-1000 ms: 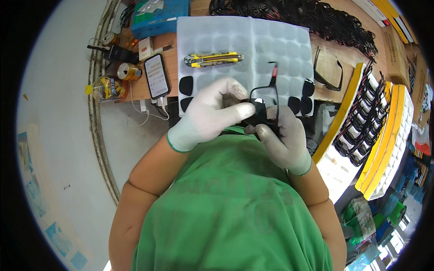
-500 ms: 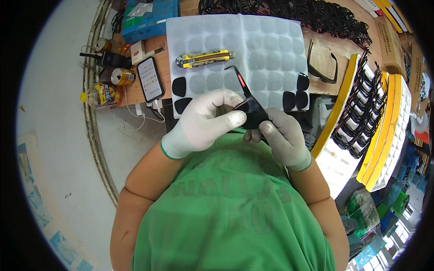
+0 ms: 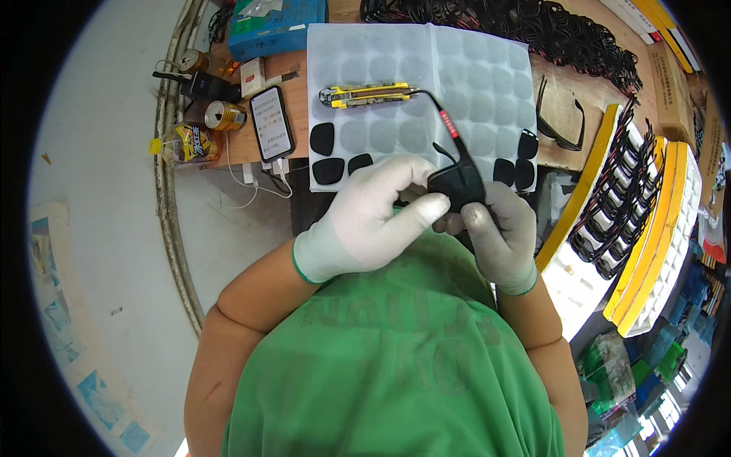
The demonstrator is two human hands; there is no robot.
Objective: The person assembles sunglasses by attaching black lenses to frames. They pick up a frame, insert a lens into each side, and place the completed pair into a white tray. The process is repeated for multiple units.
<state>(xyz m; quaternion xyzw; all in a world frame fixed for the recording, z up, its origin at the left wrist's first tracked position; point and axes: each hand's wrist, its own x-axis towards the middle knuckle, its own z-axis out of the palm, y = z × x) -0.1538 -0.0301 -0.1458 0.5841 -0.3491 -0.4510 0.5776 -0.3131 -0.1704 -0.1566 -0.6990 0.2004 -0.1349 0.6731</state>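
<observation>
In front of my green shirt, a pair of black sunglasses (image 3: pixel 457 185) is between my two white-gloved hands. One temple, with a red mark, points up and away over the sheet. My left hand (image 3: pixel 369 217) pinches the left edge of the lens between thumb and fingers. Gripping the other side from the right, my right hand (image 3: pixel 502 236) has its thumb on the lower edge; its fingers are partly hidden. Just beyond lies a white sheet (image 3: pixel 371 38) with rows of rounded lens shapes. A yellow utility knife (image 3: pixel 365 95) and several loose black lenses (image 3: pixel 323 139) rest on it.
Left of the sheet are a phone (image 3: pixel 272 126), a can (image 3: pixel 225 116), a bottle (image 3: pixel 186 145) and cables. A blue box (image 3: pixel 278 29) and heaped black frames (image 3: pixel 525 34) stand behind. Rightward are another pair of glasses (image 3: pixel 562 126) and yellow-edged trays (image 3: pixel 582 179) holding frames.
The sunglasses have turned in my hands, so a nose-side piece now shows and the temple reaches over the knife. The whole scene has shifted slightly right in view.
</observation>
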